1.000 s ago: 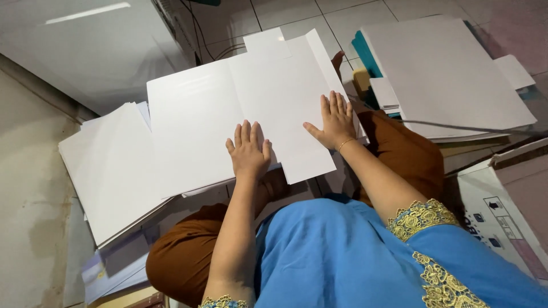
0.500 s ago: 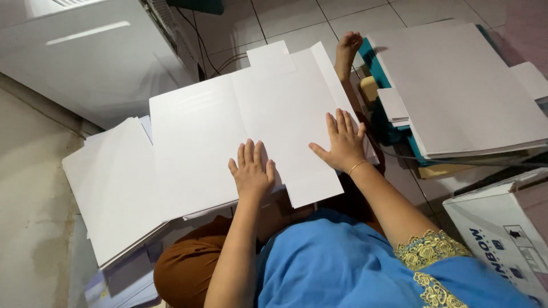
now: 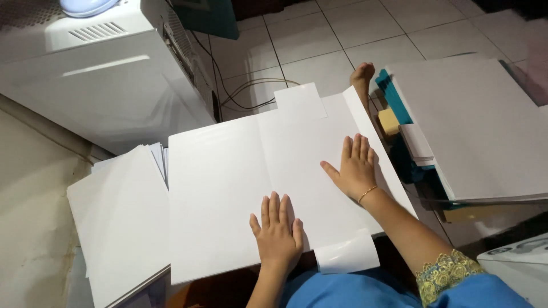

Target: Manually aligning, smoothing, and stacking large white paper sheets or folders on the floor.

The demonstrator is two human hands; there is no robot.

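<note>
White boxy metal machine with a vent grille fills the upper left, standing on the pale tiled floor; dark cables run from its side across the tiles.

Large flat white die-cut cardboard sheet, glossy, with fold creases and tabs at its far and near edges, lies across the person's lap, centre of view. It overlaps a stack of plain white sheets at the left.

At right, a second stack of broad white boards rests on a teal tray-like holder; what lies beneath it is in shadow and cannot be made out.

Left hand: flat, palm down, fingers spread slightly, pressing on the near edge of the cardboard sheet. Nothing grasped.

Right hand: flat, palm down, fingers extended, thumb out, resting on the sheet's right panel, farther from the body than the left hand. Nothing grasped. Thin gold bracelet at the wrist.

A bare foot shows just beyond the sheet's far right corner.
</note>
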